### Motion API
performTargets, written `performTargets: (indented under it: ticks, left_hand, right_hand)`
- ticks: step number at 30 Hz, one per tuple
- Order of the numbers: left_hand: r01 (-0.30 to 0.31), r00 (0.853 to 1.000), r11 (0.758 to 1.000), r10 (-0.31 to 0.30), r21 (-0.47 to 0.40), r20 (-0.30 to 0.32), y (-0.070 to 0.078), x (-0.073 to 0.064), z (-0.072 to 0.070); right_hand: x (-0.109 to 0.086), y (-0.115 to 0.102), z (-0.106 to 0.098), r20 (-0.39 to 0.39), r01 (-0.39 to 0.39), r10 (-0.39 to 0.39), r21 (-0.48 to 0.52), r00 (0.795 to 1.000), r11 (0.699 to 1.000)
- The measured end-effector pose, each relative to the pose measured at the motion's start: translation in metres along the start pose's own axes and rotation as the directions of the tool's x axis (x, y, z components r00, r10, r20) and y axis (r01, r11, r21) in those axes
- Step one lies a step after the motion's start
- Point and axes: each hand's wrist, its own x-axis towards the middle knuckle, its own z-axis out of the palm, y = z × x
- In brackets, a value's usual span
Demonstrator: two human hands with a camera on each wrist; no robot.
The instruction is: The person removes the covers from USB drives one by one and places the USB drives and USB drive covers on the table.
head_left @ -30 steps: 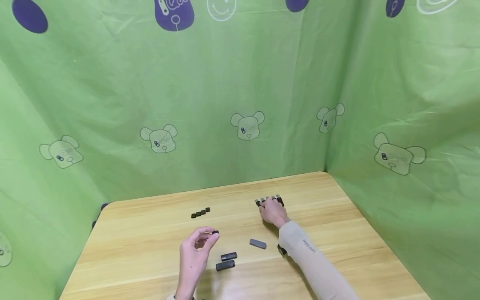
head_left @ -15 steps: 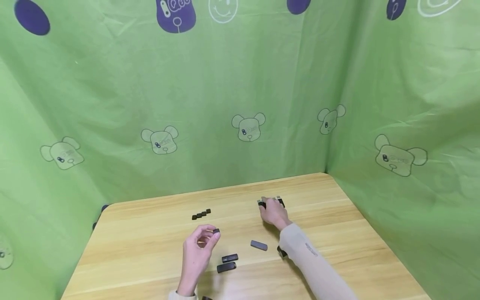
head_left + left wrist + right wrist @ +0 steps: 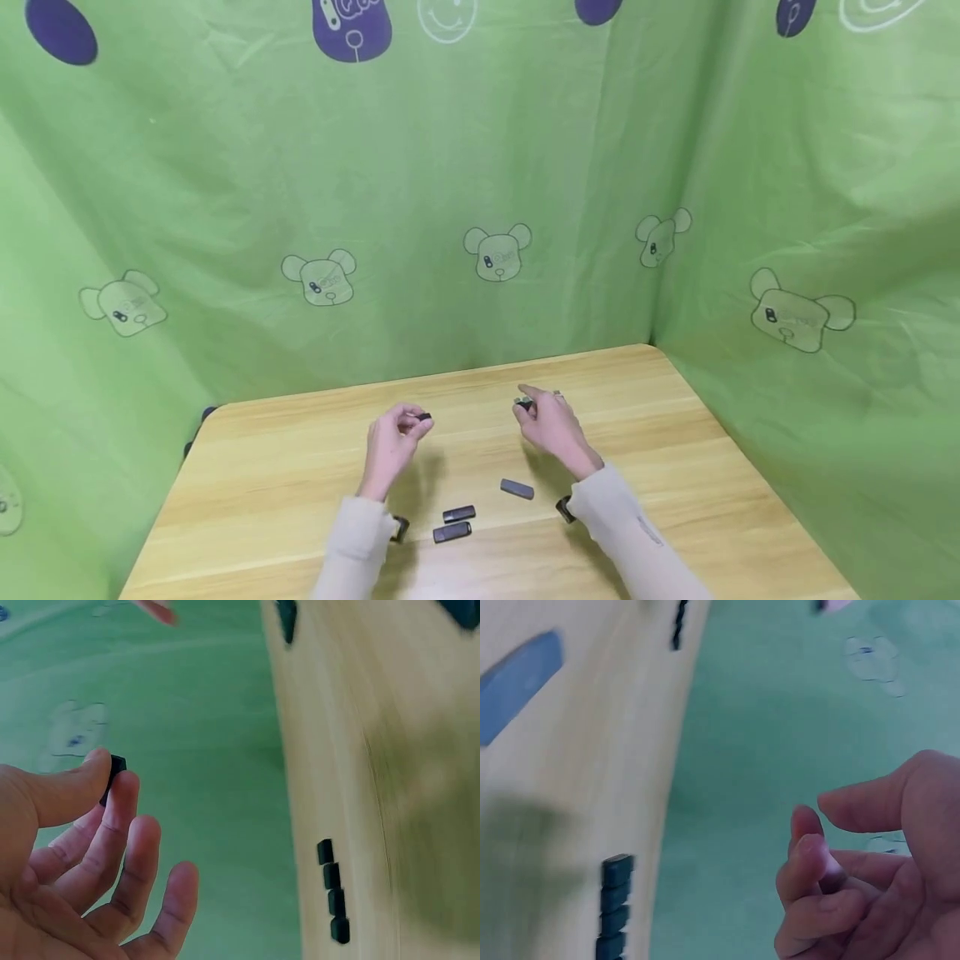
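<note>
My left hand (image 3: 390, 442) pinches a small black USB stick cap (image 3: 114, 778) between thumb and fingertips, above the table's far left part. Several matching caps (image 3: 333, 889) lie in a row on the wood in the left wrist view; my left hand hides them in the head view. At the back right, my right hand (image 3: 553, 425) is over a row of black USB sticks (image 3: 527, 404) with metal plugs, partly covering them. Thumb and forefinger are apart with nothing between them. The same row of sticks (image 3: 615, 900) shows below the hand in the right wrist view.
On the wooden table (image 3: 262, 483), a grey USB stick (image 3: 517, 489) lies between the forearms. Nearer the front are two black sticks, one (image 3: 459, 514) just behind the other (image 3: 452, 532). A green curtain (image 3: 420, 167) hangs at the back and sides.
My left hand has moved away from me with the cap, towards the row of caps. My right hand, earlier down among the USB sticks, has lifted a little and its fingers have spread.
</note>
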Motion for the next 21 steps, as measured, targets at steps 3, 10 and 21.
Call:
performTargets:
  ticks: [3,10,21]
  left_hand:
    - [0.01,0.999,1.0,-0.011,0.028,0.035,-0.007,0.024,0.007]
    - [-0.012,0.996,0.988,-0.002,0.156,0.086,-0.023,0.058,0.023]
    - [-0.037,0.998,0.933,0.014,0.358,0.066,-0.045,0.071,0.046]
  right_hand:
    - [-0.011,-0.008,-0.007,-0.025,0.034,-0.034,0.003,0.999,0.999]
    - [-0.039,-0.019,-0.019,-0.046,0.062,-0.059,0.069,0.997,0.996]
    - [-0.068,-0.027,-0.035,-0.048,0.104,-0.099,0.131,0.994,0.986]
